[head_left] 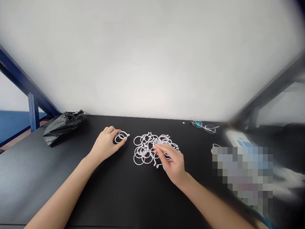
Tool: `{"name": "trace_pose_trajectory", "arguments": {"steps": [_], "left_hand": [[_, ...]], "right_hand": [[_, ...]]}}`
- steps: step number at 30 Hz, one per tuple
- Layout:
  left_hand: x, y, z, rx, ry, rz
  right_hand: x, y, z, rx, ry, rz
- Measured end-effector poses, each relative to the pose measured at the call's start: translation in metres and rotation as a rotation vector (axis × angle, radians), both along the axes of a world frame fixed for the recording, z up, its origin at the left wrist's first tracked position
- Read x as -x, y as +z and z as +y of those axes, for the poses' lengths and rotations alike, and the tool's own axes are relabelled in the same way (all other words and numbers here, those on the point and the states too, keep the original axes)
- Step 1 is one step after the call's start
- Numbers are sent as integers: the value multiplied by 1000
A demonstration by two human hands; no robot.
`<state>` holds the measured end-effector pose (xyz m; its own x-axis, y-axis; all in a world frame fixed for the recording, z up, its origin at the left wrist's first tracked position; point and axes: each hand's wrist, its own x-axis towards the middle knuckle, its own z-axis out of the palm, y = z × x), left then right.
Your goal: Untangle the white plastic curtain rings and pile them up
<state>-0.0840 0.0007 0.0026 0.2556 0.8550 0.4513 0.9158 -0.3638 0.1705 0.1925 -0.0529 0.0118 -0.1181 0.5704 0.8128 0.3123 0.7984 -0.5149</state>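
Note:
A loose heap of white plastic curtain rings (139,163), each with a small eyelet knob, lies on the black tabletop (114,197). My right hand (172,162) reaches over the heap's right side, thumb and fingers pinched together on a ring among the others; the fingers partly hide which one. To the left of the heap, my left hand (107,143) rests low at the table, its thumb and fingers closed about a couple of separate white curtain rings (122,132). A gap of black table shows between those rings and the heap.
A crumpled black plastic bag (63,127) lies at the far left. Eyeglasses (203,127) and a tiny yellow bit (183,122) are near the back wall (143,63). Blurred, pixelated items (243,178) take up the right side. Blue frame bars (33,111) stand at left.

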Motion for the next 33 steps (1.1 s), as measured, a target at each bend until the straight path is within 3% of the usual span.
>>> {"name": "trace_pose_trajectory", "arguments": {"steps": [13,19,23,28,33], "left_hand": [[4,-7,1,89,65,90],[2,-5,1,10,55,82],[-9,2,-5,-47,-97,-32],[-25,4,-14,8,-315,-109],[-29,3,-17,60,-383,-116]], "right_hand": [[-1,1,0,2,-10,-7],[-1,0,0,-3,-16,-12],[0,-1,1,-4,-18,-13],[-1,-1,2,-1,-26,-5],[-1,0,2,14,-21,-6]]}}
